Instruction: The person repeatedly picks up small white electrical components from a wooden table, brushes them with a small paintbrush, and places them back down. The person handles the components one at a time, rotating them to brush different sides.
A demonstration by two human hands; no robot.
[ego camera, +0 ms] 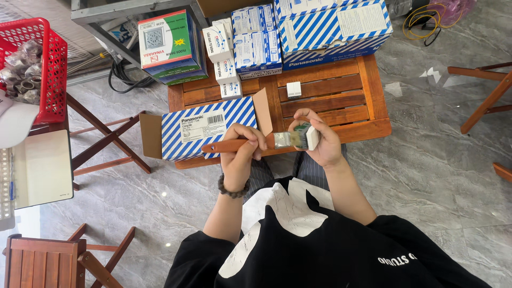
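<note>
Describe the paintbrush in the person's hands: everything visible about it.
The paintbrush with the reddish-brown wooden handle lies roughly level over the front edge of the slatted wooden table. A silvery metal band joins the handle to pale bristles. The left hand grips the handle, fingers curled over it. The bristles press against a small white and green block-shaped part held in the right hand. The handle's far tip overlaps the open blue-and-white striped cardboard box.

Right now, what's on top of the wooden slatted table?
On the wooden slatted table: an open blue-striped box, stacked blue-striped boxes, a green box and a small white part. The boxes hide their contents and the slats beneath.
</note>
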